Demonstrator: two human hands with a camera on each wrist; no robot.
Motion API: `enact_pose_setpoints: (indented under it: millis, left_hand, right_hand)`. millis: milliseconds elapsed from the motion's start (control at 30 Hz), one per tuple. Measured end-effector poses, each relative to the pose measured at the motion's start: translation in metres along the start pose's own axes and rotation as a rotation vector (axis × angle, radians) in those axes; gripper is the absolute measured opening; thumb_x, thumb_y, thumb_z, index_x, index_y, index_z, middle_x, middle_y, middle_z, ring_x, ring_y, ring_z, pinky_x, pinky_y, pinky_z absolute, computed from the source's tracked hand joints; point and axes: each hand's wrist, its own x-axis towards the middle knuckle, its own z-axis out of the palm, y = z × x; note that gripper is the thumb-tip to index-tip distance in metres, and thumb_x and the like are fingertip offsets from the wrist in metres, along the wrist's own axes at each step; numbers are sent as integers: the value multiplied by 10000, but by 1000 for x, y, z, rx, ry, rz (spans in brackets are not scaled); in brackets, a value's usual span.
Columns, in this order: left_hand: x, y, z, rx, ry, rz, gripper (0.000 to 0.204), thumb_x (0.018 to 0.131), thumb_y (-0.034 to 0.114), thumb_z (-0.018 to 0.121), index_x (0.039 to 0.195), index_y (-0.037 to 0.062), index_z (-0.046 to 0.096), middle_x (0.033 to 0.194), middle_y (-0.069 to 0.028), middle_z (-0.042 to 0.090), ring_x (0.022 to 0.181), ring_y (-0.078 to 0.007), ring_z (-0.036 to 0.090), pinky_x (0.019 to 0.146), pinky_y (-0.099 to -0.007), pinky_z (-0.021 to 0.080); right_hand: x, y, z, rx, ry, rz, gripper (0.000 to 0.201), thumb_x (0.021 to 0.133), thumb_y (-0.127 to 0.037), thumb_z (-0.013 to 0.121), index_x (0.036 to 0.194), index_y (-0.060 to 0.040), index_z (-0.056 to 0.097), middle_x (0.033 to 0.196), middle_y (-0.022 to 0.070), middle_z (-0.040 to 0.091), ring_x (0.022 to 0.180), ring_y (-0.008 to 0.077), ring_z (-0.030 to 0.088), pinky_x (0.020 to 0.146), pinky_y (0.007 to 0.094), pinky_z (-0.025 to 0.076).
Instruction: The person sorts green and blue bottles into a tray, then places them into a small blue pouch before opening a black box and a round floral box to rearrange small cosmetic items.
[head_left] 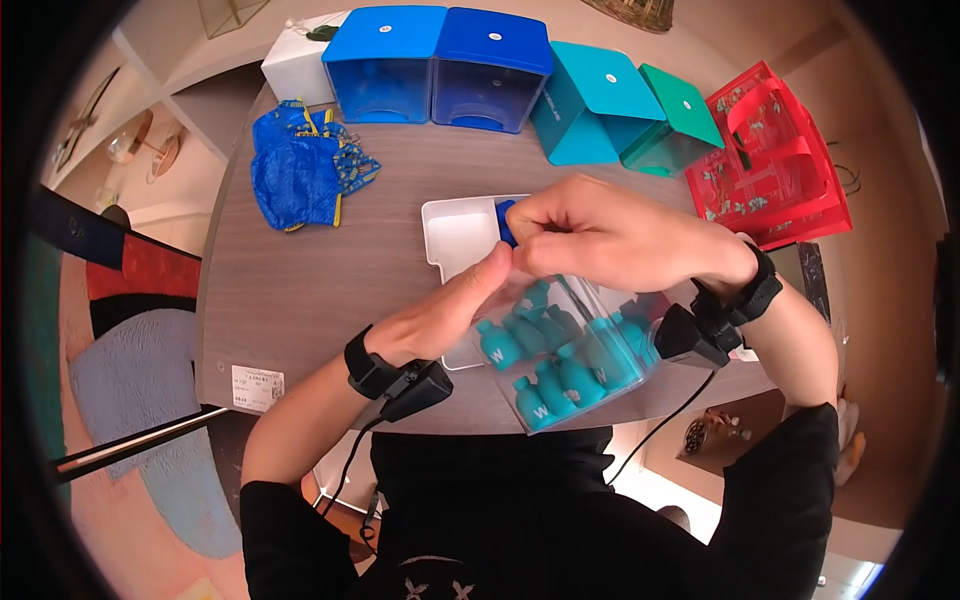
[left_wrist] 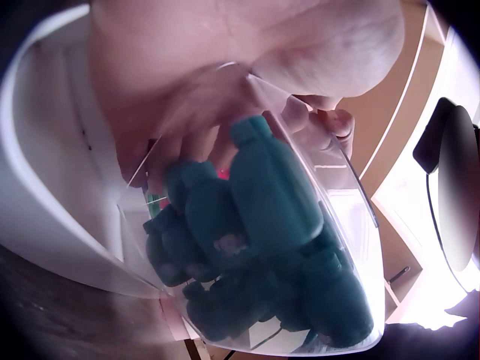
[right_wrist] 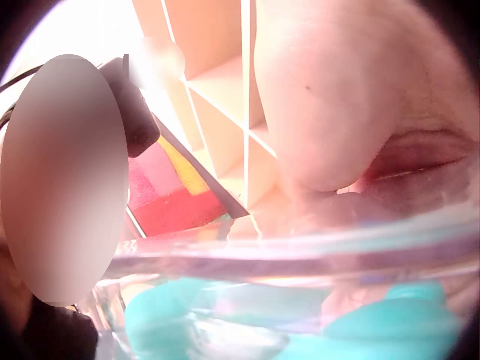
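Note:
Teal bottles [head_left: 570, 375], several of them and some marked with a white W, fill a clear plastic box [head_left: 530, 428] that hangs tilted below both hands. My left hand [head_left: 445, 315] holds the box by its upper end, with its palm close over the bottles in the left wrist view. My right hand [head_left: 610, 235] is curled over the same end, gripping the box there; its fingertips are mostly hidden. Right by these fingers, something dark blue [head_left: 507, 222] shows in a white tray [head_left: 460, 228] partly covered by the hands and the box.
Along the back stand a white box [head_left: 298, 62], a light blue bin [head_left: 382, 40], a dark blue bin [head_left: 490, 50], a teal bin [head_left: 600, 85] and a green bin [head_left: 680, 105]. A blue bag [head_left: 295, 170] lies left; a red bag [head_left: 765, 165] is at right.

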Motion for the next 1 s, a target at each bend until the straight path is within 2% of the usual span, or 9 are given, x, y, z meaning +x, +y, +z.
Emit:
enact_pose_setpoints:
  millis: [67, 133, 200, 333, 400, 533, 833, 900, 1000]
  left_hand:
    - [-1, 5, 2, 6, 34, -19, 946, 975, 736, 179, 1531, -29, 204, 1551, -156, 325, 1450, -271, 313, 1193, -458, 240]
    - [-3, 4, 4, 13, 71, -33, 936, 983, 724, 174, 1527, -36, 214, 1545, -160, 338, 1437, -274, 336, 1188, -449, 251]
    - [-5, -2, 4, 102, 207, -10, 858, 1042, 618, 143, 1477, -91, 351, 1492, -203, 431, 1397, -285, 407, 1154, -407, 319]
    - [-6, 18, 11, 236, 212, -28, 833, 1053, 590, 160, 1411, -102, 457, 1434, -211, 503, 1363, -286, 456, 1139, -388, 343]
    - [-6, 20, 11, 427, 235, -5, 802, 1062, 561, 193, 1345, -110, 529, 1359, -228, 571, 1316, -297, 509, 1116, -382, 369]
    - [-7, 16, 7, 444, 250, 11, 771, 1066, 534, 224, 1315, -116, 554, 1328, -247, 593, 1283, -311, 538, 1094, -392, 388]
    - [-7, 25, 7, 492, 249, 69, 675, 1075, 483, 264, 1272, -63, 609, 1277, -178, 630, 1223, -285, 574, 1042, -383, 428]
    - [-10, 29, 6, 456, 222, -47, 614, 1088, 403, 244, 1326, -68, 558, 1352, -159, 578, 1285, -265, 516, 1102, -382, 371]
    - [-9, 28, 4, 464, 216, -51, 598, 1091, 390, 245, 1331, -60, 558, 1355, -156, 577, 1282, -261, 518, 1099, -385, 375]
  right_hand:
    - [2, 1, 2, 77, 20, 16, 309, 921, -197, 555, 680, -52, 426, 629, -34, 351, 601, 73, 326, 536, 282, 293]
    - [3, -1, -1, 75, 14, 17, 305, 922, -203, 547, 683, -51, 435, 632, -37, 359, 603, 71, 330, 539, 281, 296]
    - [5, -1, -3, 69, 6, 15, 302, 923, -210, 540, 685, -50, 444, 635, -39, 368, 605, 69, 335, 541, 279, 299]
    - [9, 4, -8, 95, -33, 54, 295, 922, -229, 524, 689, -54, 474, 637, -41, 398, 610, 66, 356, 547, 275, 309]
    - [11, 6, -8, 131, -57, 38, 294, 920, -233, 522, 689, -55, 485, 634, -40, 410, 611, 64, 367, 549, 273, 315]
    - [13, 3, -8, 148, -68, 71, 298, 913, -239, 529, 682, -53, 507, 629, -36, 448, 606, 63, 393, 553, 269, 333]
    - [14, 7, -12, 142, -63, 84, 303, 917, -237, 528, 688, -40, 522, 623, -34, 433, 611, 70, 392, 567, 267, 329]
    - [13, 9, -14, 126, -44, 99, 303, 919, -236, 528, 691, -37, 521, 620, -36, 417, 611, 70, 385, 567, 268, 324]
    - [13, 15, -17, 102, -52, 107, 301, 927, -230, 525, 700, -33, 525, 628, -37, 391, 617, 67, 369, 569, 267, 315]
